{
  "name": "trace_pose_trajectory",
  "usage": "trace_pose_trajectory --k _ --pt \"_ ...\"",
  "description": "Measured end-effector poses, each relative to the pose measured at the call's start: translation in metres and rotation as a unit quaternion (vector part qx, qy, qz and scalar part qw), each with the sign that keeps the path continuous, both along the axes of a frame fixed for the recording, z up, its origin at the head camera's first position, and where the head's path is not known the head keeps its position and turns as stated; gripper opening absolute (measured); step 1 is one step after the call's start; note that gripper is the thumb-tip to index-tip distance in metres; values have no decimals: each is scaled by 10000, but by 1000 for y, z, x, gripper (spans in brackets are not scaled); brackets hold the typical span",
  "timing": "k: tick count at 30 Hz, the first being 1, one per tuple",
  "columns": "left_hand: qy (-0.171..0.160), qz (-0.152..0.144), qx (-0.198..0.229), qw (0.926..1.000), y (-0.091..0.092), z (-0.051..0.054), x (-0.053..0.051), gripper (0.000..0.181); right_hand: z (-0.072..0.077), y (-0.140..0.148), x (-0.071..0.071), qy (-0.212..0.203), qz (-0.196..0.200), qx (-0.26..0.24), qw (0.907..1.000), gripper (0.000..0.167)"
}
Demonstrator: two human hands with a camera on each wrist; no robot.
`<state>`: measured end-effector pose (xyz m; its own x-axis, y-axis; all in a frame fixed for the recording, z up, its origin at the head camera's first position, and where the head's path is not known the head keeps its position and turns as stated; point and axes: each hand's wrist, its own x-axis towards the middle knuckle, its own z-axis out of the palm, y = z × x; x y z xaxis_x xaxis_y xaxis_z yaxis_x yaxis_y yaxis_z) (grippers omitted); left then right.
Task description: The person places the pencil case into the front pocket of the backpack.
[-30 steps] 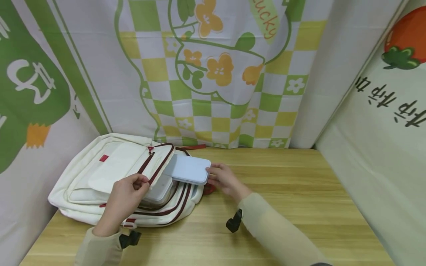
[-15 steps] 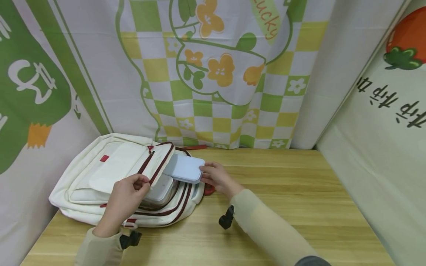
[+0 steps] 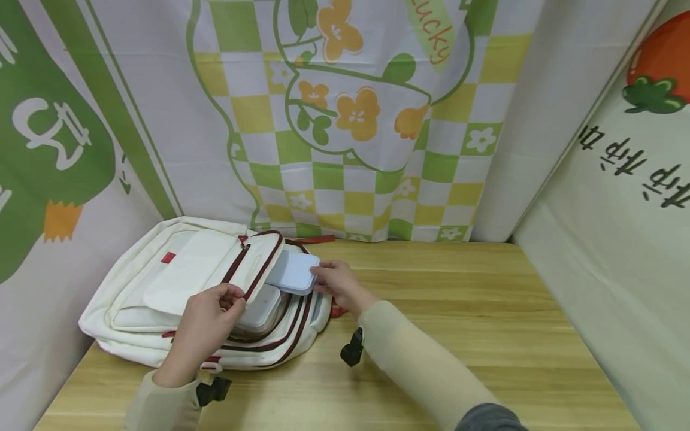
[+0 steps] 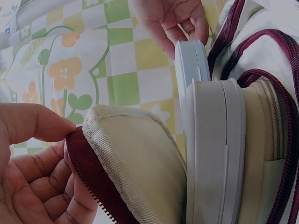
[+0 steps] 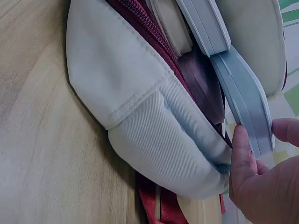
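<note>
A white backpack with dark red zips lies on the table, its front pocket open. My left hand pinches the zipped edge of the pocket flap between thumb and fingers, holding it up. A light blue flat case sticks partly out of the pocket. The far end of that case is in my right hand, thumb on one face and fingers on the other, as the right wrist view shows. Beside it in the pocket sits a whitish case. The blue case's inner end is hidden by the flap.
The wooden table stretches to the right of the backpack. A checked curtain hangs along its back edge. Red straps come out from under the bag. In the pocket, a dark item lies near the cases.
My right hand has moved left, and the light blue case has slid further into the pocket with it. My left hand stays at the flap, almost unmoved.
</note>
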<state>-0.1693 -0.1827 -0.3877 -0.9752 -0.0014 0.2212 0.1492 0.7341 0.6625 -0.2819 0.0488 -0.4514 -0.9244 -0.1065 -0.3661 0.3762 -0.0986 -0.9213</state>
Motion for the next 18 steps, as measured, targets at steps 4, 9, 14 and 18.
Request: trace_pose_trajectory --k 4,9,14,18 --pt "26 -37 -28 10000 1 -2 0 9 0 -5 -2 46 38 72 10000 48" --pt "112 -99 -135 9998 2 -5 0 8 2 -15 -5 73 53 180 9998 49" --pt "202 -109 -270 9994 3 -5 0 8 6 -27 -6 121 64 321 9994 49" --pt "269 -122 -299 9991 4 -5 0 8 7 -33 -6 201 18 486 9986 46"
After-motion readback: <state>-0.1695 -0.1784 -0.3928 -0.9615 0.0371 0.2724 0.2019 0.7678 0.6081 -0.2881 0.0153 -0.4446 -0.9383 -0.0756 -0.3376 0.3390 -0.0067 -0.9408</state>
